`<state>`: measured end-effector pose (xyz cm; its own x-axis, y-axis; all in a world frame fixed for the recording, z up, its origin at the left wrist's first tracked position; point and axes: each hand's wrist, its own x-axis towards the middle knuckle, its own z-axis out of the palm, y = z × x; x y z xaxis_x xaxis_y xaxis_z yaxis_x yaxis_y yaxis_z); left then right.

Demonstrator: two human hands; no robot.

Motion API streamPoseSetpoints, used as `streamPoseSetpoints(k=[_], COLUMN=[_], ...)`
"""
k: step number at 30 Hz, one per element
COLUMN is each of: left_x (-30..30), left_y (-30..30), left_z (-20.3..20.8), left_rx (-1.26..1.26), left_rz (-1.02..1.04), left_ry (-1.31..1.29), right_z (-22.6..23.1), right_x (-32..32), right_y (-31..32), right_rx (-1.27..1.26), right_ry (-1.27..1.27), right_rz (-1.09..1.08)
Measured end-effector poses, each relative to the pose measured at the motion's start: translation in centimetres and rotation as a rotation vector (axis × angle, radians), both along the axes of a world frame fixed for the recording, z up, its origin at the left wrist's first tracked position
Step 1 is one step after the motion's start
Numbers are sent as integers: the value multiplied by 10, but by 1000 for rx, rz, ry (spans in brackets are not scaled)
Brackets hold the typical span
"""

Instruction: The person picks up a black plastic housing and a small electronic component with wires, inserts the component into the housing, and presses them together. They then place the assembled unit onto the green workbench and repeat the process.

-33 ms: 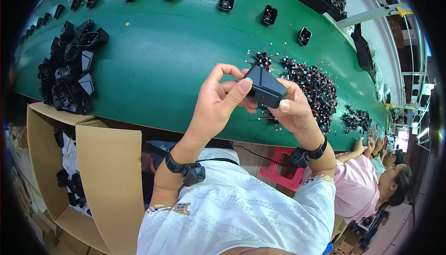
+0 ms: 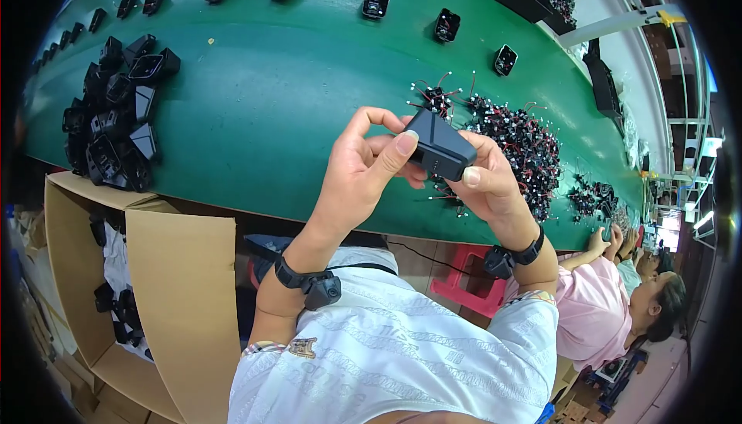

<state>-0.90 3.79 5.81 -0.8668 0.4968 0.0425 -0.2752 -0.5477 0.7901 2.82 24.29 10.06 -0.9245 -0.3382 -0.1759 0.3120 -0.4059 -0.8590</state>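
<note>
A black plastic housing [image 2: 442,146], angular and with a small row of contacts on its near side, is held up between both hands above the green table [image 2: 263,115]. My left hand [image 2: 369,149] grips its left end, thumb on the near edge and fingers behind. Around its right end closes my right hand [image 2: 488,177], the thumb pressed at the lower corner. The housing's far side is hidden. Just beyond and right of my hands lies a heap of small black parts with red and black wires and white connectors [image 2: 525,149].
A pile of black housings [image 2: 116,115] covers the table's left side. Several open housings [image 2: 376,1] stand in a row along the far side. An open cardboard box [image 2: 182,300] is at lower left. A co-worker in pink [image 2: 587,304] sits at right, near a red stool [image 2: 468,281].
</note>
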Motion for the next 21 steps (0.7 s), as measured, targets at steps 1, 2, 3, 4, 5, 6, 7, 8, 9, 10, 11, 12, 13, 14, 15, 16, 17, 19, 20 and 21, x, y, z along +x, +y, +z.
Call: streamPoseSetpoints(k=[1, 2, 3, 4, 5, 6, 7, 8, 9, 10, 11, 12, 13, 14, 15, 16, 17, 19, 20, 21], left_x=[0, 0, 0, -2, -3, -6, -6, -7, -10, -10, -11, -13, -13, -11, -11, -9, -6, -3, -3, -5], left_y=[1, 1, -2, -4, -9, -15, -22, -29, -34, -41, -46, -50, -53, -53, -50, -49, -49, -49, -48, -47], left_z=[0, -1, -3, -6, -11, -17, -22, -30, -39, -47, -55, -63, -67, -68, -69, -71, -69, -68, -68, -68], left_rx=[0, 1, 5, -53, -114, -164, -215, -252, -283, -343, -390, -386, -383, -369, -349, -381, -417, -493, -559, -625], left_rz=[-2, -5, -14, 19, 60, 127, 187, 243, 295, 335, 365, 367, 372, 387, 377, 379, 386, 400, 388, 374], left_ry=[8, 16, 24, 52, 80, 100, 119, 129, 143, 136, 130, 124, 115, 128, 138, 162, 185, 208, 232, 257], right_z=[2, 5, 10, 18, 26, 40, 56, 64, 74, 70, 61, 48, 33, 18, 5, -12, -24, -42, -48, -52], right_x=[0, 0, -2, -6, -13, -29, -43, -52, -61, -74, -81, -88, -93, -98, -99, -102, -105, -110, -112, -113], right_y=[2, 4, 8, 18, 30, 51, 78, 104, 131, 159, 191, 221, 248, 271, 292, 309, 320, 324, 326, 329], right_rx=[62, 124, 129, 314, 500, 746, 1000, 1245, 1499, 1566, 1648, 1741, 1828, 1888, 1949, 1934, 1914, 1907, 1871, 1835], right_ry=[48, 95, 103, 312, 519, 706, 882, 873, 849, 794, 731, 653, 571, 525, 477, 456, 438, 457, 436, 413], right_rz=[-24, -48, -57, -166, -266, -293, -322, -330, -340, -335, -336, -310, -279, -246, -214, -241, -266, -267, -251, -237])
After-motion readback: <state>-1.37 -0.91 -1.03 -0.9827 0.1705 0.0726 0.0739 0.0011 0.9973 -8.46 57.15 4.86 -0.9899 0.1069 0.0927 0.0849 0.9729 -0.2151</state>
